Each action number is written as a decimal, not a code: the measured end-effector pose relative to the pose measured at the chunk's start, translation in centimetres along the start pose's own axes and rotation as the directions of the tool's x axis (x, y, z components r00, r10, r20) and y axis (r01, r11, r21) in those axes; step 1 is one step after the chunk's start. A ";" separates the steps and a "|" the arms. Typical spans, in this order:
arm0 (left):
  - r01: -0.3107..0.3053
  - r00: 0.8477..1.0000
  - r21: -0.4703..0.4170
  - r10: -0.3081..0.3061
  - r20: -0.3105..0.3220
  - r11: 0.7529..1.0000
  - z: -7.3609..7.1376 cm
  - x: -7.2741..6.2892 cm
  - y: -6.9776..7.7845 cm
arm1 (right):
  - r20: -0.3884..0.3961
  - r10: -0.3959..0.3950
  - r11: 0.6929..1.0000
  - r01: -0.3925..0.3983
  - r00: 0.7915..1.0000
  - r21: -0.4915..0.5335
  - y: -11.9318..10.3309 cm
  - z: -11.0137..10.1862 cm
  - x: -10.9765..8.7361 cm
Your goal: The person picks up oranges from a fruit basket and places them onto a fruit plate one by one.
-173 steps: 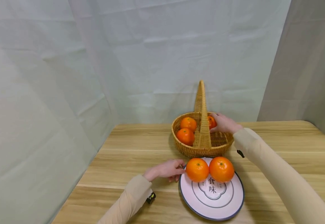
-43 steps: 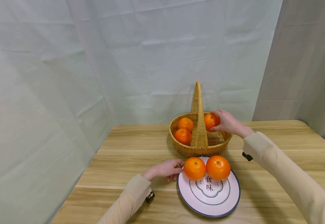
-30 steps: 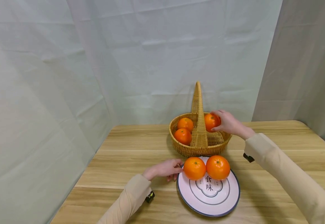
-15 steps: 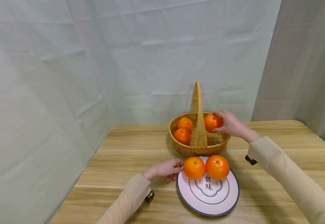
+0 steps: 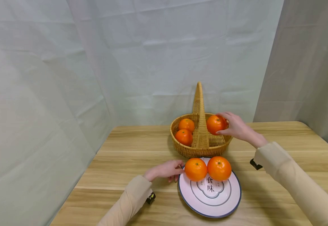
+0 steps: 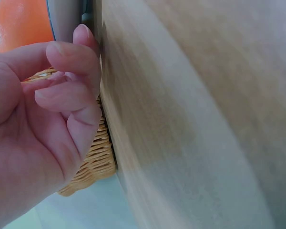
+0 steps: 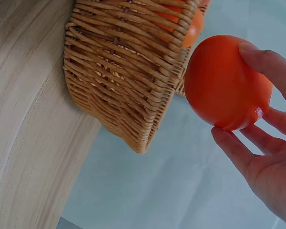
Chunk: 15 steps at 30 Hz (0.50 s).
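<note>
My right hand [image 5: 235, 125] grips an orange [image 5: 216, 124] between thumb and fingertips, above the right half of the wicker basket [image 5: 190, 153]. In the right wrist view this orange [image 7: 224, 83] is up off the basket, beside its rim. Two more oranges lie in the basket's left half, one behind [image 5: 186, 125] and one in front [image 5: 184, 137]. My left hand [image 5: 168, 169], its fingers loosely curled, lies by the left rim of the white plate [image 5: 209, 208]; whether it touches the rim I cannot tell. Two oranges sit side by side on the plate's far part, left [image 5: 195, 169] and right [image 5: 219, 169].
The basket's tall arched handle [image 5: 200, 116] rises over its middle, just left of the held orange. Basket and plate stand on a wooden table [image 5: 119, 157], the plate in front. Pale cloth [image 5: 164, 62] hangs behind and to the left.
My right hand has taken the orange from low in the basket, raised it, and drawn it slightly right toward me. My left hand stays beside the plate.
</note>
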<state>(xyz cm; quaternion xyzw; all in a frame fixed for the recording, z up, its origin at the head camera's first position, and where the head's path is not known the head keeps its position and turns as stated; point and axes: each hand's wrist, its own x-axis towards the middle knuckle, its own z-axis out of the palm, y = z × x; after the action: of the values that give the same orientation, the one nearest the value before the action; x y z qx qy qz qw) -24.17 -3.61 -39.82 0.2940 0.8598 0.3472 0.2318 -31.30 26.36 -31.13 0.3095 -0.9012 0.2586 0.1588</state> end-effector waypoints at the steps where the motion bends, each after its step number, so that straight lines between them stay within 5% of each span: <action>1: 0.000 1.000 -0.002 0.000 0.000 1.000 0.0 0.0 0.0 | -0.001 0.001 1.000 -0.001 1.000 0.002 -0.1 0.0 0.0; 15: 0.003 1.000 0.013 -0.003 0.002 1.000 -0.1 0.2 0.0 | -0.008 0.013 1.000 -0.013 1.000 0.018 -0.7 -0.3 -0.7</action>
<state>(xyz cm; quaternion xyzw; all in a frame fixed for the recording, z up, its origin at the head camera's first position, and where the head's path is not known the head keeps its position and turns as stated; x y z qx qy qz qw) -24.37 -3.53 -39.83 0.2944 0.8623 0.3408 0.2314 -30.23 26.42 -30.92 0.3040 -0.9001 0.2690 0.1581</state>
